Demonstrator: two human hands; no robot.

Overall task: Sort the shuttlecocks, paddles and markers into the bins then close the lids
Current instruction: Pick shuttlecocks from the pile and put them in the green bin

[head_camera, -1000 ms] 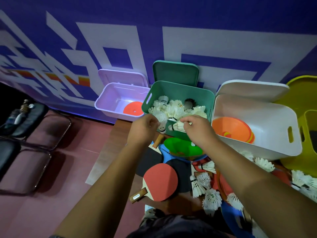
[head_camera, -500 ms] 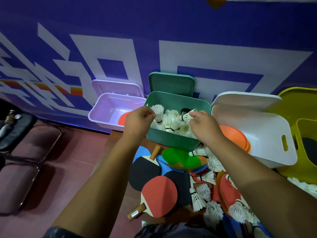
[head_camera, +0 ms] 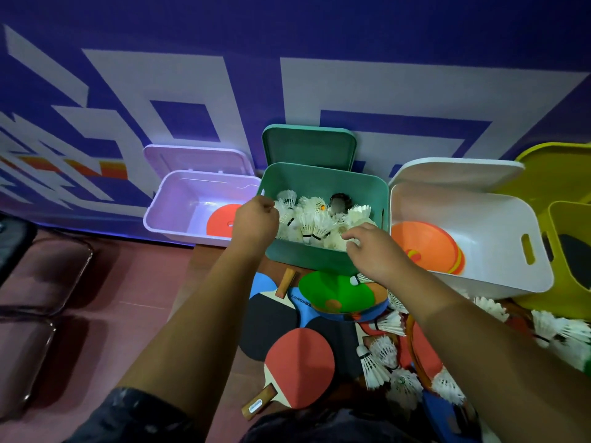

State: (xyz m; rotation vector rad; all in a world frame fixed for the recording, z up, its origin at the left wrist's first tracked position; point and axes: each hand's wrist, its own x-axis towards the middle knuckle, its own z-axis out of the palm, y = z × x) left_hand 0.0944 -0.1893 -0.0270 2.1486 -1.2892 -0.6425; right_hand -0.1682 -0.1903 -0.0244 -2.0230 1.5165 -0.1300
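Both hands over the green bin, lids up

Both forearms reach forward to the green bin. The left hand sits at its near-left corner, back of the hand up and fingers curled into a fist; whether it holds anything is hidden. The right hand hovers over the near-right side, palm down, fingers loosely bent and spread just above the heaped shuttlecocks in the bin, gripping nothing. The green lid stands raised against the wall. The purple bin on the left holds one orange marker; the white bin on the right holds a stack of orange markers. Nearer the person lie a red paddle, a green marker and loose shuttlecocks.
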